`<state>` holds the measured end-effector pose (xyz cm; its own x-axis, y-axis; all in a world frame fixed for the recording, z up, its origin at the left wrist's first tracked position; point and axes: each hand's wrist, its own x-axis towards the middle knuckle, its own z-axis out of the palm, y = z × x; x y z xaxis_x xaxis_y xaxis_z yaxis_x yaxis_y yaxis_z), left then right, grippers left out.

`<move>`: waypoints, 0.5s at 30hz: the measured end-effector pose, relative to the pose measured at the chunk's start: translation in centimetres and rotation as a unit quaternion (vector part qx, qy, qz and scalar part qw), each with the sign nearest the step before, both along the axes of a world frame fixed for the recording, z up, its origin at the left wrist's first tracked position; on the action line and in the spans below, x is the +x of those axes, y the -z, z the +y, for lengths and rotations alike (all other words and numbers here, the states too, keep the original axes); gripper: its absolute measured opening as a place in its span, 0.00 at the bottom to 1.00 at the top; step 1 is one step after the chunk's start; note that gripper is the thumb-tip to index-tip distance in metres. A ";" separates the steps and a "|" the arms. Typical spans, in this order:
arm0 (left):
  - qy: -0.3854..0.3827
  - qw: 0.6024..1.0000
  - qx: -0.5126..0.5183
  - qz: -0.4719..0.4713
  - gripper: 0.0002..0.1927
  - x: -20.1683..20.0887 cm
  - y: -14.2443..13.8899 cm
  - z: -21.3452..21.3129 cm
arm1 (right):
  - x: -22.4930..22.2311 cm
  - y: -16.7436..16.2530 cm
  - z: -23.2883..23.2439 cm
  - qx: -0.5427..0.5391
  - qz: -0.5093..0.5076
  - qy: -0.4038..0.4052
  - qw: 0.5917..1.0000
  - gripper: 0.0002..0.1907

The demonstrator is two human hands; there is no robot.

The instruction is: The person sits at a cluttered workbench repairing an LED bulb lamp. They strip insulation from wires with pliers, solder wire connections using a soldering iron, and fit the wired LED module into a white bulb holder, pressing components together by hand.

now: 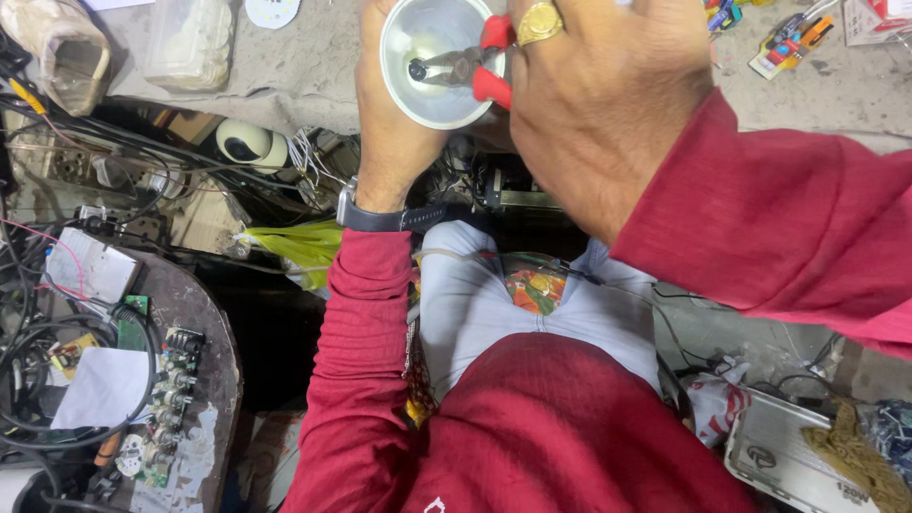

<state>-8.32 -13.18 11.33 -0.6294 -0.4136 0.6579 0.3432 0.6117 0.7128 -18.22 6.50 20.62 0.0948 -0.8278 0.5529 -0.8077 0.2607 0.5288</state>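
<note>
Circuit boards (pixel 161 380), black cables (pixel 57 123), white camera (pixel 249 142)

A white cone-shaped lamp housing (pixel 432 66) is sitting upright, open end facing up. Red-handled pliers (pixel 465 68) are reaching inside, their tips gripping a small dark part at its base.

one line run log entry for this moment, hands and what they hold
left hand: holds white cone-shaped lamp housing | right hand: grips red-handled pliers, tips inside housing | below: cluttered bench, green circuit boards

Pliers (pixel 463 68) are sitting inside the cup-shaped housing (pixel 432 59), between the left hand (pixel 391 114) and right hand (pixel 594 104); circuit boards (pixel 163 380) are lying near left.
</note>
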 end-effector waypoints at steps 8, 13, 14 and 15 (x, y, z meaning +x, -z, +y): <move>-0.090 0.996 -0.012 -0.017 0.29 -0.6 0.5 0.5 | 1.2 -1.2 -1.4 0.017 0.030 0.014 0.999 0.08; -0.080 0.997 0.006 -0.019 0.30 -0.5 0.4 0.3 | 1.3 -1.6 -0.7 0.001 0.015 0.005 1.000 0.09; -0.085 0.996 -0.003 -0.022 0.30 -0.5 0.4 0.4 | 1.3 -1.5 -0.8 -0.002 0.013 0.006 1.000 0.09; -0.086 0.996 -0.008 -0.024 0.30 -0.5 0.3 0.4 | 1.3 -1.4 -0.9 -0.006 0.011 0.007 1.000 0.09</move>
